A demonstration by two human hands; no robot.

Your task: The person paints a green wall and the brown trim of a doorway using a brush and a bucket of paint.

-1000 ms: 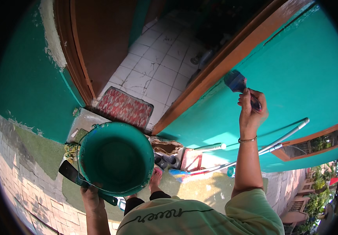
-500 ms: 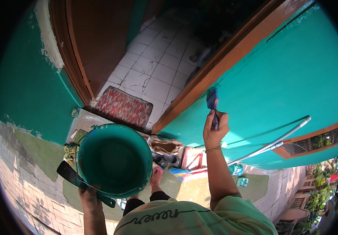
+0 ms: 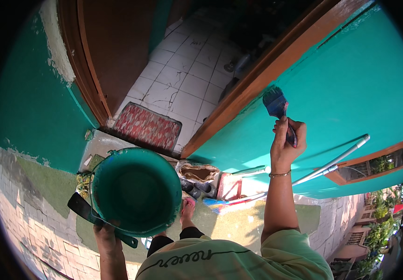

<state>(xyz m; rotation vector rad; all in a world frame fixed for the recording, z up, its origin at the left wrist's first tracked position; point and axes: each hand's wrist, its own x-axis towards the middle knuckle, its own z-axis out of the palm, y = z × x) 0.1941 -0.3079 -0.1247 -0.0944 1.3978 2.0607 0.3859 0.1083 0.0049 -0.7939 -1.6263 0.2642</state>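
My right hand (image 3: 287, 142) is closed round the handle of a paintbrush (image 3: 276, 103). The dark, wide bristles rest against the turquoise wall (image 3: 351, 84), just beside the brown door frame (image 3: 253, 77). At the lower left, my left hand (image 3: 108, 237) is closed at the near side of a green bucket (image 3: 138, 191), whose inside is coated green. A flat tool with a dark blade (image 3: 81, 206) juts out on the left of that hand. A green handle end (image 3: 129, 240) shows on its right; whether both belong to one tool is hard to tell. My left fingertips are partly hidden.
A red patterned doormat (image 3: 148, 127) lies on white tiles (image 3: 178, 88) in the doorway. Below the wall stand dark shoes (image 3: 204, 189), a red-and-white dustpan (image 3: 232, 185) and a broom with blue bristles (image 3: 215, 204). A pale pole (image 3: 327, 163) leans on the wall, near a low window (image 3: 379, 165).
My right hand has moved the paintbrush up and to the right along the wall, and the bristles now face the view more broadly. The left hand and bucket stay nearly still.
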